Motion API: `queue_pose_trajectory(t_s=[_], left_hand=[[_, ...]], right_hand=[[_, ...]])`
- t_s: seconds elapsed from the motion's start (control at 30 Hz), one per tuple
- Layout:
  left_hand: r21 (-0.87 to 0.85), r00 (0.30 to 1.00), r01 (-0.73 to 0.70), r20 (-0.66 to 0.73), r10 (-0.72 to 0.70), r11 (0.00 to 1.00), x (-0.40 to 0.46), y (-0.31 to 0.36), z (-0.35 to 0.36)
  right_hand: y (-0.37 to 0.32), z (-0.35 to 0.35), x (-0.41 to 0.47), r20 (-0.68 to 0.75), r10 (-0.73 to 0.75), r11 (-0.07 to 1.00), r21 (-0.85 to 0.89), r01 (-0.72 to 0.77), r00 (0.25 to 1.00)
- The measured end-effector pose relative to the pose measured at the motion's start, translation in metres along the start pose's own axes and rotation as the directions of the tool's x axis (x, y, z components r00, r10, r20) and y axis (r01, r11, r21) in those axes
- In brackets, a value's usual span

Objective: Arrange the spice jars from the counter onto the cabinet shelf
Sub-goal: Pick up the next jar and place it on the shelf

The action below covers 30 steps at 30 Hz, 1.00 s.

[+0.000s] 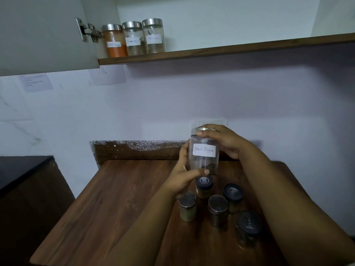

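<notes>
Two hands hold one jar labelled Black Pepper [204, 153] above the tabletop [115, 189]; the left hand [185, 174] curls round its lower half with the thumb across the base, and the right hand [223, 140] grips the metal lid from above; the jar is upright, off the surface, a little dark spice in its bottom. The step in hand looks like the carry of this jar towards the shelf [211, 49]; the next move likely calls for a long lift up and to the left of the hands, then setting it down beside the three jars [134, 38] already standing in a row at the shelf's left end, close to the door hinge [89, 32]. Below the hands, five more jars wait on the brown wood tabletop: two with metal lids [187, 206], three with dark lids [233, 196], clustered just beneath the held jar. The wall behind is pale, with sheets of paper [35, 81] stuck up to the left under the open cabinet door [38, 35]; a darker counter [21, 167] sits further left.
</notes>
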<state>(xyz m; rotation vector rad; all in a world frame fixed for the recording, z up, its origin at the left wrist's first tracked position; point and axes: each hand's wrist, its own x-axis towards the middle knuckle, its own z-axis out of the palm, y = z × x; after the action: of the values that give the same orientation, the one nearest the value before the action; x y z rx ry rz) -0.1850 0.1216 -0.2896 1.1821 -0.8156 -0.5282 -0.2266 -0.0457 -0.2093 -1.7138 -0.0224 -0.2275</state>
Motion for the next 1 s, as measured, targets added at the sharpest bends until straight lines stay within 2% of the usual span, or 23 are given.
queue_pose_trajectory(t_s=[0.17,0.4,0.5,0.6,0.67,0.77,0.83,1.0], left_hand=[[-0.048,1.0,0.008,0.001,-0.007,0.999,0.002,0.006,-0.006],[0.058,0.995,-0.015,-0.093,0.02,0.998,0.008,0.018,-0.007],[0.179,0.986,-0.055,-0.143,0.082,0.982,0.018,0.028,-0.012],[0.205,0.963,-0.126,-0.208,0.169,0.971,0.027,0.04,-0.023],[0.198,0.945,-0.175,-0.24,0.221,0.965,0.034,0.052,-0.029],[0.231,0.912,-0.252,-0.267,0.31,0.94,0.049,0.074,-0.038],[0.296,0.889,-0.318,-0.238,0.392,0.901,0.06,0.093,-0.044],[0.44,0.833,-0.457,-0.092,0.545,0.773,0.098,0.15,-0.061]], right_hand=[[0.015,0.004,0.009,-0.04,0.022,0.971,0.237,-0.012,0.999],[0.008,0.006,0.021,-0.136,0.012,0.944,0.328,0.033,0.991],[0.0,0.004,0.032,-0.174,0.002,0.93,0.363,0.063,0.985],[-0.014,0.01,0.046,-0.179,-0.014,0.927,0.366,0.08,0.984],[-0.025,0.016,0.054,-0.168,-0.004,0.94,0.336,0.062,0.986],[-0.042,0.025,0.064,-0.09,-0.062,0.99,0.12,0.073,0.994],[-0.057,0.03,0.071,-0.092,-0.158,0.987,-0.016,0.157,0.983],[-0.117,0.028,0.088,-0.172,-0.403,0.914,-0.126,0.386,0.899]])
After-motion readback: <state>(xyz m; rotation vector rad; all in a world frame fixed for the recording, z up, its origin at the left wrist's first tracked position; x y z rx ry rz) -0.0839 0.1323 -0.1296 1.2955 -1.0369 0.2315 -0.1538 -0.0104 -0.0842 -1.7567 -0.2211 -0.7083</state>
